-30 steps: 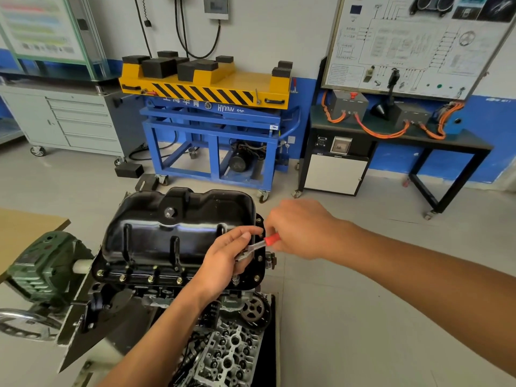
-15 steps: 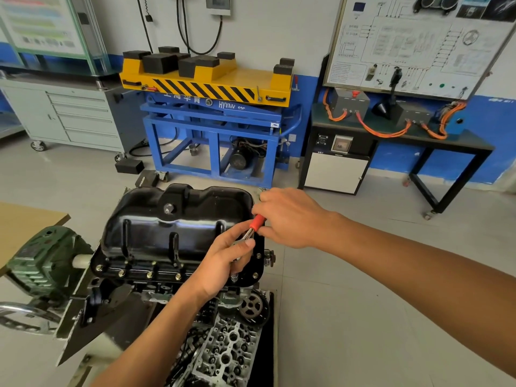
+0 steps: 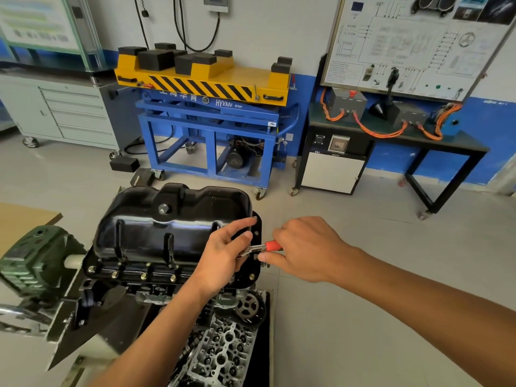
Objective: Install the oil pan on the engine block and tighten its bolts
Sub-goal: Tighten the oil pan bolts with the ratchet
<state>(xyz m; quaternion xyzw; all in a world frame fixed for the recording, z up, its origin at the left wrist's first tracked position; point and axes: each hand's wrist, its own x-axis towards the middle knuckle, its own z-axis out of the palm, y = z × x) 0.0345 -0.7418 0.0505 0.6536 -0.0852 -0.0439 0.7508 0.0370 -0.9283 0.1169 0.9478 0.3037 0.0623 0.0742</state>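
Swung down and to the right since half a second ago, the wrench [image 3: 261, 248] now lies nearly level, its red grip pointing away from the oil pan [image 3: 173, 227]. The right hand [image 3: 304, 250] has come nearer the person with it and pinches the red grip between thumb and curled fingers. The left hand [image 3: 223, 261] stays at the pan's near right corner, fingers curled round the wrench head, forefinger stretched along the rim. The pan and the room have not shifted.

The black pan sits upside-down on the engine block [image 3: 156, 290], with brass-coloured bolts [image 3: 143, 275] along its near edge. The block hangs on a stand with a green gearbox [image 3: 36, 258] at the left, and a cylinder head [image 3: 223, 350] lies below. A grey tiled floor [image 3: 363, 331] runs back to a blue and yellow lift cart [image 3: 206, 79], a grey drawer cabinet [image 3: 75, 115] and a black counter [image 3: 460, 143] with orange cables [image 3: 382, 132] under a wiring board [image 3: 413, 43]. A wooden counter [image 3: 19, 222] shows at the left.
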